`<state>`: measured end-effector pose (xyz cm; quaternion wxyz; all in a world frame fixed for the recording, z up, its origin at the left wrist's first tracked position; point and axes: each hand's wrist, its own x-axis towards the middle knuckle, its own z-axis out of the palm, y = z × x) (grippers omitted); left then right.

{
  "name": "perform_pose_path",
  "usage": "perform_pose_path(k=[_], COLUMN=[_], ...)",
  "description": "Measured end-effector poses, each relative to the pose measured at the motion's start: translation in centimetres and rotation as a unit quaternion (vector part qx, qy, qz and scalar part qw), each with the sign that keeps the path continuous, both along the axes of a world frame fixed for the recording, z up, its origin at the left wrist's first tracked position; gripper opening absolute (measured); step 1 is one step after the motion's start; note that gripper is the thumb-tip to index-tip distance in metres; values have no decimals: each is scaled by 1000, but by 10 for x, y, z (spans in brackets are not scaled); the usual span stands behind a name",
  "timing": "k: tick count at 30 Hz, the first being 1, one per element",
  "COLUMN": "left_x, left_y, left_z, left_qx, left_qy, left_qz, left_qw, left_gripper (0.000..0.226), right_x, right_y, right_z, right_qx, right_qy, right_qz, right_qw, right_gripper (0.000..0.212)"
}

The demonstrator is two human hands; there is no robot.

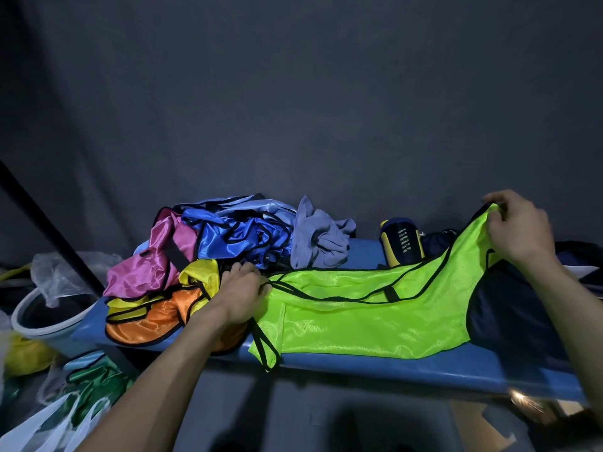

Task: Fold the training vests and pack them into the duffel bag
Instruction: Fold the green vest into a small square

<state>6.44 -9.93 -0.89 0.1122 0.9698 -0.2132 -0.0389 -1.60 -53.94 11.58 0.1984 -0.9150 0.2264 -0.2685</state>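
Observation:
A lime-green training vest (368,318) with black trim lies stretched across the blue table (391,370). My left hand (243,293) pinches its left end near the pile. My right hand (518,228) holds its right end lifted above the table. A heap of vests sits at the left back: pink (148,265), blue (228,239), yellow (202,275) and orange (156,324). The dark navy duffel bag (515,314) lies under the green vest's right part, mostly hidden.
A grey-blue cloth (318,238) lies behind the vest. A navy and yellow pouch (403,243) stands at the back right. Left of the table are a white bucket (42,324), plastic bags (52,422), a green vest (94,380) and a slanting black pole (49,230).

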Motion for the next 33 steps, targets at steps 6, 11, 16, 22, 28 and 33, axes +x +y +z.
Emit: perform_pose_path(k=[6, 11, 16, 22, 28, 33], left_x=[0, 0, 1, 17, 36, 36], left_y=[4, 10, 38, 83, 80, 46], left_z=[0, 0, 21, 41, 67, 66], left_qx=[-16, -108, -402, -465, -332, -273], left_qy=[45, 53, 116, 217, 203, 221], left_qz=[-21, -17, 12, 120, 92, 60], left_qw=[999, 993, 908, 850, 917, 934], left_gripper=[38, 33, 42, 66, 58, 51], right_x=[1, -5, -15, -23, -23, -26], right_y=[-5, -7, -21, -47, -71, -151], right_z=[-1, -1, 4, -3, -29, -60], right_qx=[9, 33, 70, 141, 248, 240], right_qy=[-9, -13, -32, -21, 7, -6], right_qz=[8, 1, -21, -59, -94, -151], right_qw=[1000, 999, 997, 988, 964, 959], right_gripper=[28, 30, 36, 39, 21, 30])
